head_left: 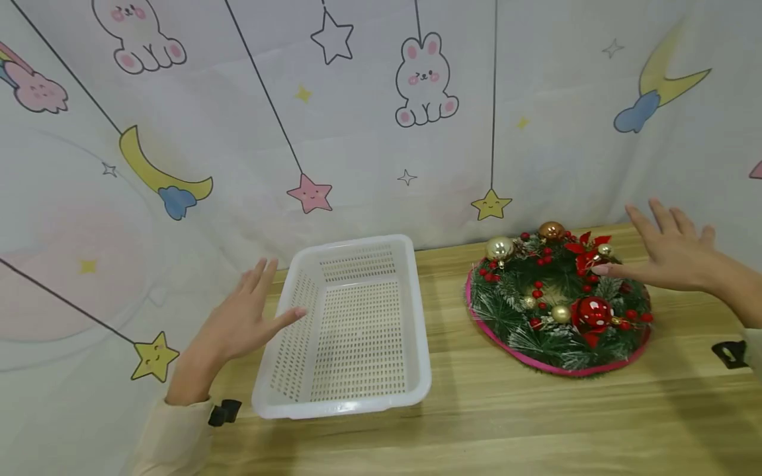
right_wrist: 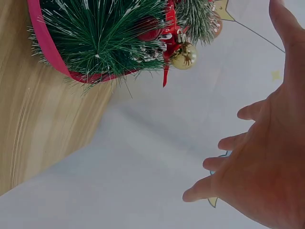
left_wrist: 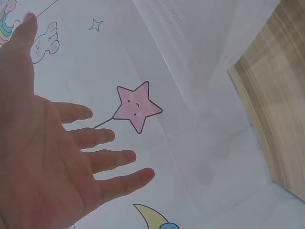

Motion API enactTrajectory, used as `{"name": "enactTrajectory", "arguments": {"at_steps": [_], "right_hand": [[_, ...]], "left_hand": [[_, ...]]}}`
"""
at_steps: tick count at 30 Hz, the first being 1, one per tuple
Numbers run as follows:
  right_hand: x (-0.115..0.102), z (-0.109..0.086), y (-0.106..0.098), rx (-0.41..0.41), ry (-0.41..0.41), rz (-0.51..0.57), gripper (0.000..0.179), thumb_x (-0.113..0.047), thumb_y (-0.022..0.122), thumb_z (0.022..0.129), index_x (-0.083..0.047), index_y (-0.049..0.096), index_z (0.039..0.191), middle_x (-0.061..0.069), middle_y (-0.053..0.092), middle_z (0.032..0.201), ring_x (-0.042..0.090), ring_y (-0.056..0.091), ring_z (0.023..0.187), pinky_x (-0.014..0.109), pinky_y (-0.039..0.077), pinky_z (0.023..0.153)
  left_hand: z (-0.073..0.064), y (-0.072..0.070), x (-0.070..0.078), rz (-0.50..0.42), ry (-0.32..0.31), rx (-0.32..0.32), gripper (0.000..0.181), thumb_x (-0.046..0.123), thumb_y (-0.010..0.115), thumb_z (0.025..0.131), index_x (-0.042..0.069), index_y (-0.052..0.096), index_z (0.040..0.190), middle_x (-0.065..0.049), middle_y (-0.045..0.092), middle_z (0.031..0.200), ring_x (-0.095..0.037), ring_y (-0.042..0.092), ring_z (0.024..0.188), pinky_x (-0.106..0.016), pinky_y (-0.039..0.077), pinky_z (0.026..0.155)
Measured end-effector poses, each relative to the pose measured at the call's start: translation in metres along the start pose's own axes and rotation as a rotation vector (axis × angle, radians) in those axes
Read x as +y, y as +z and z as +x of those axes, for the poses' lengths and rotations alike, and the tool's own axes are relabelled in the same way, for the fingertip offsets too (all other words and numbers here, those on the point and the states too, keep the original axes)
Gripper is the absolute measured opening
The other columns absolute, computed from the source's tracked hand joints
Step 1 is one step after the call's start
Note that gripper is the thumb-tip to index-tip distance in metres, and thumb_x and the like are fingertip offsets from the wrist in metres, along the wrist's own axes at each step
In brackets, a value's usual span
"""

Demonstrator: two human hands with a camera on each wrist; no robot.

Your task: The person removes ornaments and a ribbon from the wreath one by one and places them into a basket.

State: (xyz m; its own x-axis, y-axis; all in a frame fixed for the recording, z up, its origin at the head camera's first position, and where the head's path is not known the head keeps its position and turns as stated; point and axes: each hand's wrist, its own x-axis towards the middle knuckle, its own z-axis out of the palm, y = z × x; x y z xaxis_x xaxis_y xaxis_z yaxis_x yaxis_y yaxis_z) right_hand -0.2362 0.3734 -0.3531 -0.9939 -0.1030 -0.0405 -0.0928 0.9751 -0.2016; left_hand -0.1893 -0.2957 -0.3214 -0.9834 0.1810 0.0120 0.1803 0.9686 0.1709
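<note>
In the head view my left hand (head_left: 244,317) hovers at the left side of a white plastic basket (head_left: 419,330), fingers spread and holding nothing. The basket has slotted walls and floor. To the right lies a Christmas wreath (head_left: 524,330) of frosted green needles with red berries, gold and red baubles and a pink band round its edge. My right hand (head_left: 678,254) is held above the wreath's right side, its fingers apart and its palm bare. The wrist views show the left palm (left_wrist: 52,171) and the right palm (right_wrist: 267,167) with nothing in them.
A wood-grain table (head_left: 476,423) carries the basket and wreath. Behind it hangs a white cloth (head_left: 369,145) printed with rabbits, stars and moons, close to the table's back edge. The cloth also covers the left side.
</note>
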Motion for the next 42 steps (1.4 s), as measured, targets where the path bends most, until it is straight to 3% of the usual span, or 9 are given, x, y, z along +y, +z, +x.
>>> {"name": "enactTrajectory", "arguments": {"at_steps": [7, 10, 14, 17, 21, 27, 36, 42], "right_hand": [[0.002, -0.001, 0.001, 0.036, -0.035, -0.009, 0.127, -0.074, 0.063, 0.092, -0.004, -0.012, 0.167, 0.041, -0.019, 0.166, 0.078, 0.002, 0.143, 0.092, 0.007, 0.106], [0.002, -0.002, 0.001, 0.052, -0.056, -0.005, 0.124, -0.071, 0.064, 0.093, 0.0, -0.006, 0.167, 0.044, -0.012, 0.166, 0.079, 0.006, 0.142, 0.089, 0.01, 0.11], [0.003, -0.004, 0.003, 0.06, -0.091, 0.013, 0.119, -0.063, 0.067, 0.095, 0.005, 0.001, 0.166, 0.049, -0.004, 0.163, 0.08, 0.01, 0.14, 0.088, 0.014, 0.11], [0.006, -0.005, 0.004, 0.066, -0.122, 0.037, 0.112, -0.055, 0.071, 0.096, 0.006, 0.007, 0.165, 0.05, 0.003, 0.162, 0.079, 0.013, 0.14, 0.088, 0.017, 0.108], [0.008, -0.007, 0.007, 0.082, -0.164, 0.05, 0.101, -0.044, 0.074, 0.097, 0.007, 0.019, 0.163, 0.05, 0.013, 0.161, 0.076, 0.019, 0.14, 0.087, 0.021, 0.107], [0.009, -0.014, 0.014, 0.15, -0.229, 0.025, 0.085, -0.032, 0.078, 0.096, 0.012, 0.035, 0.155, 0.048, 0.029, 0.155, 0.071, 0.032, 0.134, 0.083, 0.031, 0.104], [0.013, -0.027, 0.024, 0.157, -0.217, 0.086, 0.085, -0.032, 0.076, 0.098, 0.012, 0.033, 0.157, 0.045, 0.03, 0.156, 0.069, 0.03, 0.137, 0.082, 0.031, 0.105], [0.011, -0.038, 0.033, 0.183, -0.222, 0.115, 0.084, -0.032, 0.076, 0.098, 0.013, 0.035, 0.156, 0.045, 0.033, 0.154, 0.068, 0.031, 0.138, 0.083, 0.03, 0.106]], "left_hand": [[0.003, -0.008, 0.013, -0.078, 0.056, 0.068, 0.102, 0.071, 0.057, 0.098, 0.009, 0.017, 0.168, -0.022, 0.014, 0.176, -0.056, 0.029, 0.155, -0.08, 0.038, 0.11], [0.005, -0.011, 0.017, -0.127, 0.099, 0.099, 0.093, 0.066, 0.059, 0.1, 0.009, 0.026, 0.165, -0.021, 0.028, 0.172, -0.05, 0.039, 0.151, -0.076, 0.042, 0.11], [0.009, -0.014, 0.025, -0.178, 0.161, 0.115, 0.081, 0.057, 0.061, 0.102, 0.006, 0.035, 0.159, -0.02, 0.048, 0.158, -0.041, 0.057, 0.135, -0.067, 0.05, 0.106], [0.012, -0.016, 0.032, -0.158, 0.181, 0.116, 0.074, 0.052, 0.061, 0.104, 0.003, 0.039, 0.155, -0.019, 0.055, 0.151, -0.036, 0.064, 0.121, -0.06, 0.055, 0.101], [0.018, -0.019, 0.043, -0.121, 0.195, 0.118, 0.067, 0.049, 0.061, 0.105, 0.003, 0.043, 0.151, -0.019, 0.053, 0.152, -0.034, 0.065, 0.113, -0.055, 0.059, 0.095], [0.025, -0.023, 0.055, -0.145, 0.253, 0.124, 0.058, 0.044, 0.063, 0.105, 0.007, 0.048, 0.147, -0.015, 0.052, 0.154, -0.032, 0.065, 0.116, -0.054, 0.058, 0.095], [0.035, -0.021, 0.066, -0.183, 0.296, 0.072, 0.062, 0.043, 0.061, 0.106, 0.01, 0.045, 0.156, -0.013, 0.051, 0.158, -0.038, 0.055, 0.14, -0.061, 0.048, 0.113], [0.043, -0.02, 0.076, -0.161, 0.321, 0.055, 0.064, 0.045, 0.061, 0.106, 0.012, 0.044, 0.158, -0.013, 0.05, 0.16, -0.038, 0.053, 0.145, -0.061, 0.046, 0.116]]}}
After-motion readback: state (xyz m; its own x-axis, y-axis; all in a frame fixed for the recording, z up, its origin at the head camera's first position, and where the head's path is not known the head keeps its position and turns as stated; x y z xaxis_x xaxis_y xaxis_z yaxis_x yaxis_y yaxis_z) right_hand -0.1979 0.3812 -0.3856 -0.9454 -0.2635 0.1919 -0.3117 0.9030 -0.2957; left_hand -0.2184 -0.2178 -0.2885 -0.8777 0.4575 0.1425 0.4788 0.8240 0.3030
